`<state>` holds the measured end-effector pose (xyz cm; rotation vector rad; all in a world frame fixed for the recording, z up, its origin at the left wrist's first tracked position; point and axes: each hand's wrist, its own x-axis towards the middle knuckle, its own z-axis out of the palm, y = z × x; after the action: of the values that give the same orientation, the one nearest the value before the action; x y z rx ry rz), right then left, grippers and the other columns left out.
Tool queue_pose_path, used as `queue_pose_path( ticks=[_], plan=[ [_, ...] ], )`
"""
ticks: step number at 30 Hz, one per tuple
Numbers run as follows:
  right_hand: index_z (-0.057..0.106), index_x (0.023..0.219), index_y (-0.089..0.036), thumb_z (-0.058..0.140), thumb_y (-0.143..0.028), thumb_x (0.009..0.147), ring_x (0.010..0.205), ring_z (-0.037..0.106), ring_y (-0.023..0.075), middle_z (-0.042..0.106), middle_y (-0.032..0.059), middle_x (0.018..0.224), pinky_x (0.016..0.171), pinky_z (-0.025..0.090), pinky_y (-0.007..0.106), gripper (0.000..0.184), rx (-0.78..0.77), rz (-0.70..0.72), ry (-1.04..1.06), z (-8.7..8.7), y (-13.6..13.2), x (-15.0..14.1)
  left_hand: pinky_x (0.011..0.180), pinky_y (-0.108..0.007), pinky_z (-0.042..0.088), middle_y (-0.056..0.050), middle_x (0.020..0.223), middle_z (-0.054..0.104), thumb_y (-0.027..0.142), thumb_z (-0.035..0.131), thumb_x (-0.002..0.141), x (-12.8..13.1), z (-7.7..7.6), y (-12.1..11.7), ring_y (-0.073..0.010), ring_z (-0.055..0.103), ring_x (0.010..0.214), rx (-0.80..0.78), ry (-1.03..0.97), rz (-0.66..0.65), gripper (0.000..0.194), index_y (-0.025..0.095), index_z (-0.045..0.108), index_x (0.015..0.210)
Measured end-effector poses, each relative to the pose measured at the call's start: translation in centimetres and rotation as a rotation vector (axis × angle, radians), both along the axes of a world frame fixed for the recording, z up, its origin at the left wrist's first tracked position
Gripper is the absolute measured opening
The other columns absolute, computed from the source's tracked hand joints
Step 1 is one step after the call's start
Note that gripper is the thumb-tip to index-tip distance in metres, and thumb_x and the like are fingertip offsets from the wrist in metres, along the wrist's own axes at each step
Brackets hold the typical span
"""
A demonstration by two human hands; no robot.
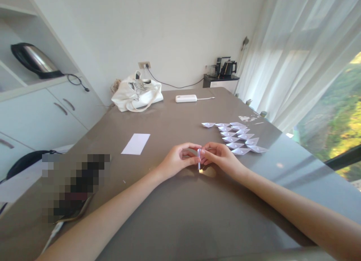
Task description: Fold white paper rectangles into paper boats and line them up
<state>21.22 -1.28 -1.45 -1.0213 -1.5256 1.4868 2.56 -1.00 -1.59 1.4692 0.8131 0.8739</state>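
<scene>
Between my two hands, just above the table, a small folded piece of white paper stands nearly edge-on. My left hand pinches it from the left with thumb and fingers. From the right, my right hand grips the same paper, its thumb against the upper part. How the paper is folded cannot be made out at this angle. Right of my hands, several white folded paper boats sit in rows on the table. To the left lies a stack or sheet of white paper, flat.
A white bag and a white power bank with a short cable lie toward the table's far end. Paper scraps are by the right edge. A blurred-out device with a cable is at the left. Table is brown-grey.
</scene>
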Motion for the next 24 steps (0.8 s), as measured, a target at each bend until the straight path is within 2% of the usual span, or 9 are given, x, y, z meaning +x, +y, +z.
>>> queue_pose_path(
  ticks=[6,11,14,17,21,24],
  plan=[
    [0.052,0.096,-0.017,0.065,-0.045,0.076,0.069,0.067,0.0172,0.068,0.0028,0.073,0.064,0.055,0.03,0.037,0.005,0.018,0.043,0.31,-0.13,0.14,0.081,-0.028,0.049,-0.008,0.097,0.068,0.029,0.073,0.073,-0.37,-0.17,0.55,-0.0163,0.065,0.086,-0.02,-0.071,-0.03,0.041,0.013,0.059,0.108],
    [0.048,0.101,-0.021,0.055,-0.029,0.079,0.064,0.066,0.0152,0.067,-0.0011,0.069,0.062,0.054,0.028,0.025,0.01,0.0,0.018,0.14,-0.16,0.26,0.079,-0.028,0.05,-0.009,0.099,0.068,0.028,0.067,0.077,-0.42,-0.06,0.4,-0.0179,0.065,0.088,-0.004,-0.016,-0.015,0.037,0.013,0.058,0.11],
    [0.048,0.102,-0.022,0.047,-0.017,0.077,0.061,0.065,0.0142,0.066,-0.0034,0.066,0.061,0.054,0.028,0.025,0.079,0.007,-0.021,-0.11,-0.19,0.3,0.084,-0.029,0.049,-0.01,0.108,0.067,0.023,0.062,0.079,-0.23,-0.01,0.13,-0.0193,0.064,0.095,0.045,0.05,0.01,0.031,0.013,0.061,0.108],
    [0.053,0.094,-0.021,0.043,-0.011,0.074,0.063,0.063,0.0131,0.066,-0.0021,0.071,0.06,0.052,0.025,0.024,0.192,-0.019,-0.083,-0.34,-0.26,0.25,0.086,-0.03,0.049,-0.012,0.109,0.067,0.017,0.06,0.077,0.07,-0.18,-0.04,-0.0202,0.064,0.097,0.097,0.124,0.116,0.027,0.011,0.063,0.104],
    [0.059,0.084,-0.016,0.05,-0.019,0.079,0.066,0.063,0.0145,0.065,0.0015,0.074,0.059,0.051,0.025,0.01,0.23,-0.007,-0.185,-0.49,-0.29,0.16,0.08,-0.03,0.052,-0.012,0.099,0.07,0.018,0.062,0.075,0.28,-0.4,-0.11,-0.0203,0.067,0.088,0.132,0.211,0.207,0.026,0.01,0.065,0.099],
    [0.064,0.084,-0.015,0.055,-0.022,0.079,0.065,0.061,0.0143,0.066,0.003,0.074,0.06,0.049,0.025,0.013,0.319,0.01,-0.322,-0.45,-0.17,0.34,0.075,-0.029,0.052,-0.011,0.09,0.072,0.023,0.064,0.075,0.18,-0.37,-0.13,-0.0199,0.068,0.08,0.137,0.274,0.226,0.022,0.011,0.067,0.093]
  ],
)
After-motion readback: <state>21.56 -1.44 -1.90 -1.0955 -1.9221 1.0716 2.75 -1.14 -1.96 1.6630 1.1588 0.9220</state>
